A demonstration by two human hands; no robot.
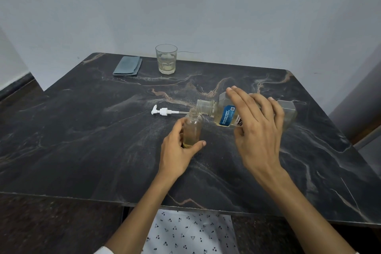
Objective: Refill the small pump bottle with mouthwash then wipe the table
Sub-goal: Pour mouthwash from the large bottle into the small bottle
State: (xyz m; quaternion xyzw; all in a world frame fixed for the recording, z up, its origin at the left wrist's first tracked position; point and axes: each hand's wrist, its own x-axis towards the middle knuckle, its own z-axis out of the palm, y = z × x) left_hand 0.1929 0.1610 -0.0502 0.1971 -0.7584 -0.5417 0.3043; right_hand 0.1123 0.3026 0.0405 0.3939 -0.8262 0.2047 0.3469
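A small clear bottle (192, 128) stands upright on the dark marble table (82, 130), open at the top, with a little yellowish liquid at its bottom. My left hand (178, 150) grips its lower part. My right hand (257, 128) holds a large clear mouthwash bottle (224, 114) with a blue label, tipped on its side. The large bottle's mouth sits right over the small bottle's neck. The white pump head (164, 111) lies on the table just left of the small bottle.
A folded grey-blue cloth (127, 65) lies at the table's far left edge. A glass tumbler (166, 59) holding some pale liquid stands beside it at the back. A pale wall rises behind the table.
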